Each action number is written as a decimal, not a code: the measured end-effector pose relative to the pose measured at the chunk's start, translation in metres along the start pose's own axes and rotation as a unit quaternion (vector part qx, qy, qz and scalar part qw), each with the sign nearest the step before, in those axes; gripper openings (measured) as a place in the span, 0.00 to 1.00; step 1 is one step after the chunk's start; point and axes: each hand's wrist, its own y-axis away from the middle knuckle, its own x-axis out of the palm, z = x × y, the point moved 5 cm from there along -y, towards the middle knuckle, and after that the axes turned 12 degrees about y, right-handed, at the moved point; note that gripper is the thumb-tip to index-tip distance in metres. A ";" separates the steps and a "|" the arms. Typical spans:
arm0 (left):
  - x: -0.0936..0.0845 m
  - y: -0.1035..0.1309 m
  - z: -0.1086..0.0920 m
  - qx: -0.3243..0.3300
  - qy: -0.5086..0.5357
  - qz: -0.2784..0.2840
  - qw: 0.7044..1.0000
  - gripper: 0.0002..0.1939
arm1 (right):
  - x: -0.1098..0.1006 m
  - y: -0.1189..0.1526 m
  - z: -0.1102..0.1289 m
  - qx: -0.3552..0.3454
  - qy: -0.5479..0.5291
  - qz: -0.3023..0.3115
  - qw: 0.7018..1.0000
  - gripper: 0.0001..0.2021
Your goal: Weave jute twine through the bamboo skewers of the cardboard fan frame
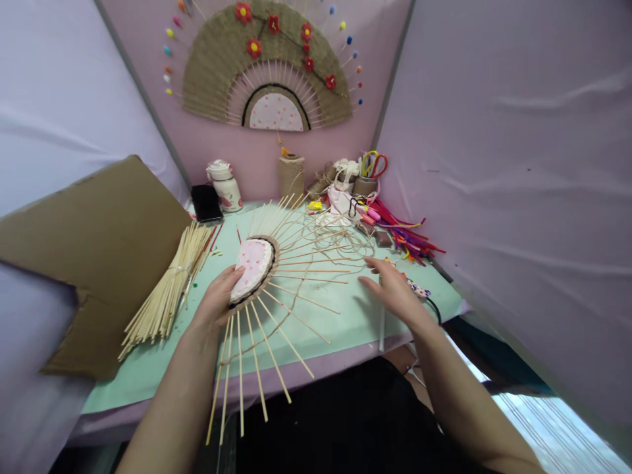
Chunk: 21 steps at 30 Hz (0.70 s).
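My left hand (220,293) grips the flat edge of a fan frame (253,266), thumb on top of its half-round base covered in pink dotted cloth with a dark cord border. Thin wooden sticks spread from the base like rays, toward me and to the right. A strand of twine (295,304) runs across several of the sticks. My right hand (390,289) hovers right of the stick tips, fingers apart, with nothing seen in it. Loose twine (345,240) lies in loops just beyond that hand.
A tied bundle of sticks (165,289) and a cardboard sheet (99,257) are at left. Along the back stand a white bottle (225,186), a twine spool (291,175) and a cup with scissors (365,186). Coloured pipe cleaners (407,230) lie at right. A finished fan (212,72) hangs on the wall.
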 end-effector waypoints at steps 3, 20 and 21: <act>0.000 0.000 -0.001 0.005 0.005 -0.015 1.000 0.12 | -0.013 0.001 -0.056 0.039 0.169 0.041 0.984 0.26; 0.000 -0.001 0.001 0.036 -0.053 -0.028 0.998 0.16 | -0.029 0.001 -0.104 0.091 -0.033 0.031 0.995 0.21; 0.000 0.000 0.001 0.038 -0.057 -0.030 0.997 0.15 | -0.033 0.002 -0.095 0.101 -0.097 0.025 0.990 0.19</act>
